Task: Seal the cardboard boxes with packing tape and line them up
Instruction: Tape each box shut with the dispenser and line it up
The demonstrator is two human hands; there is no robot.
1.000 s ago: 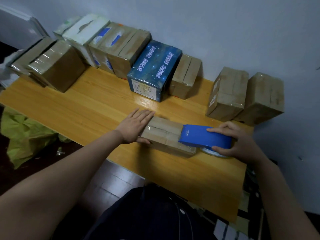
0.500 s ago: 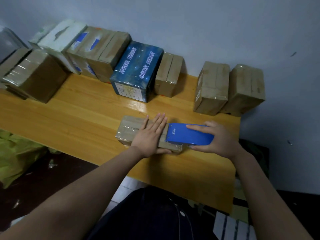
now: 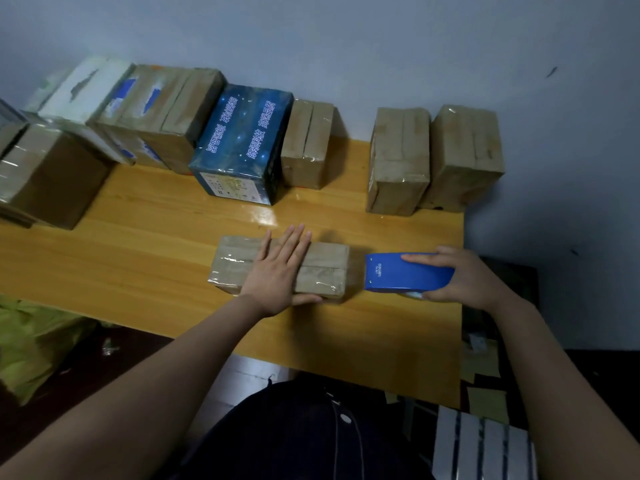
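Tabletop (image 3: 138,258), parcels (image 3: 398,161) along wall (image 3: 346,46); left hand (image 3: 280,271) flat on box (image 3: 235,265), right hand (image 3: 464,278) gripping dispenser (image 3: 398,273)

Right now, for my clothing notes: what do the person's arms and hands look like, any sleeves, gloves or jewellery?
No sleeves show: the left forearm and right forearm are bare to the picture's edge. The left hand and right hand wear no gloves, rings or watch.

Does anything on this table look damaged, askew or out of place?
Torn blue label scraps mark the large brown box at back left. The wall row has a gap between the small brown box and the right-hand pair. Nothing spilled.
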